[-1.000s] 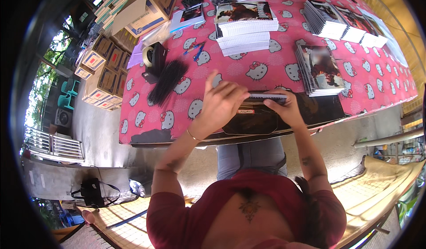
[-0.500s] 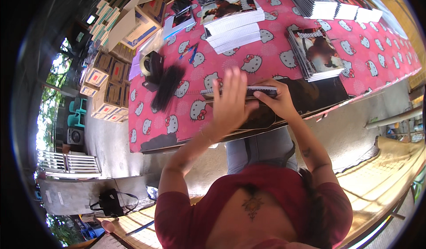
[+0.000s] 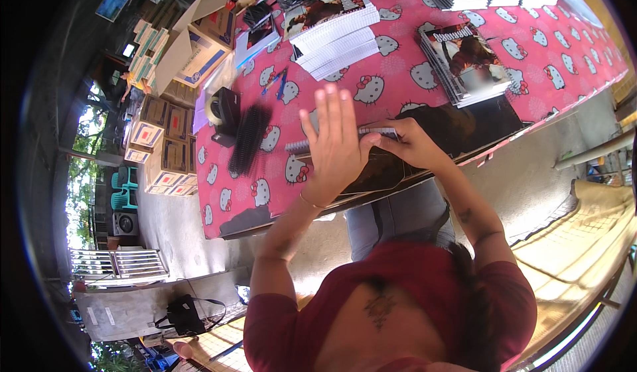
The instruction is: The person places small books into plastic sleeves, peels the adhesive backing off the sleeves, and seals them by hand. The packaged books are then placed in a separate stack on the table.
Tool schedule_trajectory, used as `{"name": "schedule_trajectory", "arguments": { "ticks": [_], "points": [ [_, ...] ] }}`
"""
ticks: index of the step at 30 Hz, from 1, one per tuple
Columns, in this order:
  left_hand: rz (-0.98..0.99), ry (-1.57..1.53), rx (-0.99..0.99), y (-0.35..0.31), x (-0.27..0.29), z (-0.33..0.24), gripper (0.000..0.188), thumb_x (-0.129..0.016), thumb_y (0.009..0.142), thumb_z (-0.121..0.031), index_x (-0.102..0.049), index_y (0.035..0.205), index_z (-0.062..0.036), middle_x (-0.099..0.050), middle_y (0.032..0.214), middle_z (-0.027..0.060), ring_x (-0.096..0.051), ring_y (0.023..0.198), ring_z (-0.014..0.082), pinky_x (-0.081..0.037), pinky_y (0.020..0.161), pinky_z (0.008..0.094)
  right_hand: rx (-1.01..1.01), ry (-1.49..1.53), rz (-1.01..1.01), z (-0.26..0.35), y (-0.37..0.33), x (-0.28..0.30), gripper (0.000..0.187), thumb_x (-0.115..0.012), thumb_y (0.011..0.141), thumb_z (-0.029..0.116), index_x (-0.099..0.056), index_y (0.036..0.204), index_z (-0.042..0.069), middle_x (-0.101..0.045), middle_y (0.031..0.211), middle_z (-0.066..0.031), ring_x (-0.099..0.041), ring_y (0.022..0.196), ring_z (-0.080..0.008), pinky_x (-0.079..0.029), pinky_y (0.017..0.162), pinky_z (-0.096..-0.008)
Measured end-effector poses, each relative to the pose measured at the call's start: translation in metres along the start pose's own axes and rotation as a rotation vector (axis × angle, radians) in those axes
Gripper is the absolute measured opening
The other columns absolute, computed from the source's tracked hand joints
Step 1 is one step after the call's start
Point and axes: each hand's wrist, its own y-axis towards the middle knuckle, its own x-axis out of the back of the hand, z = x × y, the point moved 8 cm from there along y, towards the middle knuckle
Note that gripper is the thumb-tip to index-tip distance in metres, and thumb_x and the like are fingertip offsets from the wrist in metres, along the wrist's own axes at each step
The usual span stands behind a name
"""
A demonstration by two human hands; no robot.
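1. Dark board (image 3: 481,123): along the near edge of the pink-covered desk (image 3: 531,97), under both my hands.
2. Right hand (image 3: 415,144): fingers bent, closed on the right end of the coil-bound booklet (image 3: 379,130).
3. Left hand (image 3: 337,140): fingers straight, thumb apart, gripping nothing; palm contact cannot be told.
4. Booklet: mid-frame, long axis left to right, right end slightly higher; it passes behind my left hand, coil showing beyond.
5. Black coils (image 3: 251,140): left of centre, apart; left hand nearer.
6. Booklet pile (image 3: 468,63): right of centre; right hand nearer.
7. Open carton (image 3: 202,54): upper left, farthest.
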Motion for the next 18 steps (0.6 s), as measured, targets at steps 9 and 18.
{"name": "schedule_trajectory", "arguments": {
  "ticks": [9, 18],
  "points": [
    [0.030, -0.156, -0.057, -0.015, -0.009, -0.015, 0.080, -0.029, 0.107, -0.055, -0.032, 0.153, 0.0106, -0.029, 0.160, 0.0335, -0.025, 0.152, 0.0464, -0.011, 0.120, 0.0651, -0.105, -0.024, 0.060, -0.008, 0.004, 0.003, 0.029, -0.070, 0.092, 0.010, -0.069, 0.119, 0.000, -0.073, 0.094, -0.0197, -0.073, 0.082, -0.0258, -0.054, 0.074, -0.0346],
    [-0.023, -0.524, -0.043, -0.002, 0.020, -0.001, 0.032, -0.066, 0.098, -0.021, -0.065, 0.125, -0.0064, -0.072, 0.113, 0.0109, -0.069, 0.105, 0.0283, -0.026, 0.118, 0.0529, -0.103, -0.151, 0.113, 0.020, 0.006, 0.003, 0.030, -0.070, 0.093, 0.007, -0.067, 0.121, -0.004, -0.073, 0.094, -0.0118, -0.066, 0.085, -0.0137, -0.053, 0.079, -0.0301]
  ]
}}
